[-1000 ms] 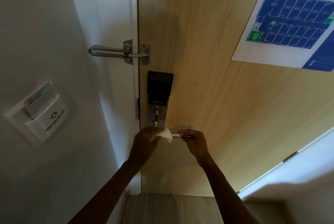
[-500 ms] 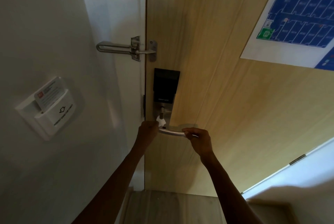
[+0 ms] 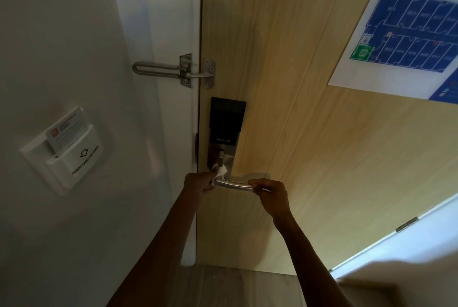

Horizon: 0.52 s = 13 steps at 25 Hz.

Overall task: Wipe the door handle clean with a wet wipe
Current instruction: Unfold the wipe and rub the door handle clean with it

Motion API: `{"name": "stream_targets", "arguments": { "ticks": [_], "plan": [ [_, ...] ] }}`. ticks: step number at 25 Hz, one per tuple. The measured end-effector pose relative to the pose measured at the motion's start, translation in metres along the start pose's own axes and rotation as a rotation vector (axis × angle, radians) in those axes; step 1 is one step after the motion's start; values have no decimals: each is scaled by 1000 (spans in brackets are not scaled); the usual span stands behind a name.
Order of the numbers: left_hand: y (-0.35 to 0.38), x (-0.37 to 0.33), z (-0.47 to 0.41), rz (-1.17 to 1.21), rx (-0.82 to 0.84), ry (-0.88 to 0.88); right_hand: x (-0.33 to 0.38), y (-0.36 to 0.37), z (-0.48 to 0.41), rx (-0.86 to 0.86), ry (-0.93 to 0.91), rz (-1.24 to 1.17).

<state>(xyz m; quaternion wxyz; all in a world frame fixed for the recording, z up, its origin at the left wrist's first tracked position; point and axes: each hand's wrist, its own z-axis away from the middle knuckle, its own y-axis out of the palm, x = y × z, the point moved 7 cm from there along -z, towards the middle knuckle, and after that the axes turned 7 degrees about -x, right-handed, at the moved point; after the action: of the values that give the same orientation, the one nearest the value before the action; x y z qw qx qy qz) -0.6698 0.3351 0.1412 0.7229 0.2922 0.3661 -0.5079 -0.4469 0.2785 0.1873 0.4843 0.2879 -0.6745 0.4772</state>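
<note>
A silver lever door handle [image 3: 233, 185] sticks out from the lock plate on the wooden door [image 3: 297, 133]. My left hand [image 3: 199, 183] presses a white wet wipe [image 3: 221, 171] against the handle's base, where it joins the plate. My right hand [image 3: 271, 192] grips the free end of the handle. The bare middle stretch of the lever shows between my two hands. A black smart lock panel [image 3: 226, 122] sits just above.
A metal swing-bar door guard [image 3: 173, 70] bridges frame and door above the lock. A white key-card holder [image 3: 65, 150] with a card in it is on the left wall. A blue floor-plan poster [image 3: 406, 31] hangs at the upper right. Wood floor lies below.
My left hand has slid the wipe leftward along the lever, from its middle to the base by the lock plate. My right hand has stayed on the handle's end.
</note>
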Motion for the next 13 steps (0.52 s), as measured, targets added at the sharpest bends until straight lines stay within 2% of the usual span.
{"name": "stream_targets", "arguments": {
  "ticks": [4,8,11,13],
  "plan": [
    [-9,19,4,33,124,-84,-2,0,1,-19,-17,-6],
    [-3,18,7,148,173,-124,0,0,0,-14,-28,16],
    [19,13,15,373,392,-256,-1,1,0,-5,-20,15],
    [23,10,20,415,466,-278,-1,1,-1,-6,-18,24]
  ]
}}
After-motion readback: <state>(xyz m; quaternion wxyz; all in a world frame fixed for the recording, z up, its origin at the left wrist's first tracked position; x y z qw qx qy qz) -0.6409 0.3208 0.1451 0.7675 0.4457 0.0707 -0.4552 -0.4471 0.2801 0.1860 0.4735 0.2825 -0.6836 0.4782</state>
